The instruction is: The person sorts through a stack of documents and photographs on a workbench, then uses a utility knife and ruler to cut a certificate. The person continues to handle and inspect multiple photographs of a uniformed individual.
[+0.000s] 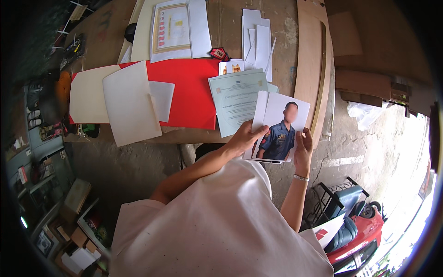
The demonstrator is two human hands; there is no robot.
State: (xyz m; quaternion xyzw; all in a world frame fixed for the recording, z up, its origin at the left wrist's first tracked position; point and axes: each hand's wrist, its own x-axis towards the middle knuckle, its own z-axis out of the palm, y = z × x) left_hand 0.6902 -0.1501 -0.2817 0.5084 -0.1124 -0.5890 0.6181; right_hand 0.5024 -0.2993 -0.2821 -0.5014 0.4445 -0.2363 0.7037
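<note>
A small stack of printed photographs (276, 143) is held between my two hands in front of the table's near edge. The top print shows a person in a dark blue uniform on a white background. My left hand (244, 139) grips the stack's left edge, thumb on top. At its right edge, my right hand (303, 147) is closed on it, with a bracelet on the wrist. The fingers beneath the stack are hidden. Just beyond the stack lies a pale green certificate (236, 99), partly covered by the photographs.
A red folder (194, 92) and cream sheets (129, 104) spread across the table's left side. Farther back lie a framed certificate print (171, 30), a red-and-black patch (219, 54) and white paper strips (262, 41). A wooden board (308, 60) runs along the right. A cushioned metal bench (344, 201) stands below right.
</note>
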